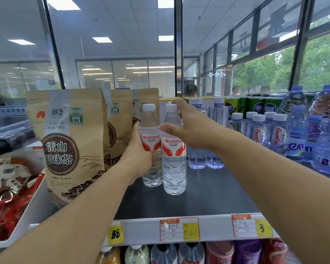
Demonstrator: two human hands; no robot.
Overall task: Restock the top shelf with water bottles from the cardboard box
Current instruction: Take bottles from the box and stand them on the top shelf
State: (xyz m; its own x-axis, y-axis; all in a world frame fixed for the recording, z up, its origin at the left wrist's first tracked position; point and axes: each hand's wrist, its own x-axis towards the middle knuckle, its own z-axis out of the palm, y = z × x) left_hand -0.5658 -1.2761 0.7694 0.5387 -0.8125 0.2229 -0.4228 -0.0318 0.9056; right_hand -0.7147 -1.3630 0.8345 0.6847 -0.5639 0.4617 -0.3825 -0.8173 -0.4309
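Fingers of the left hand (139,149) curl round the red-and-white label of one clear plastic water bottle with a white cap (150,147); the right hand (187,126) grips the neck of a second clear, white-capped bottle (174,155). Both stand upright, touching, on the dark flat top shelf (208,193). Left of these bottles stand tall tan paper tea pouches (69,141); right of them, blue-tinted bottles (265,132); below, yellow-and-red price tags (179,229).
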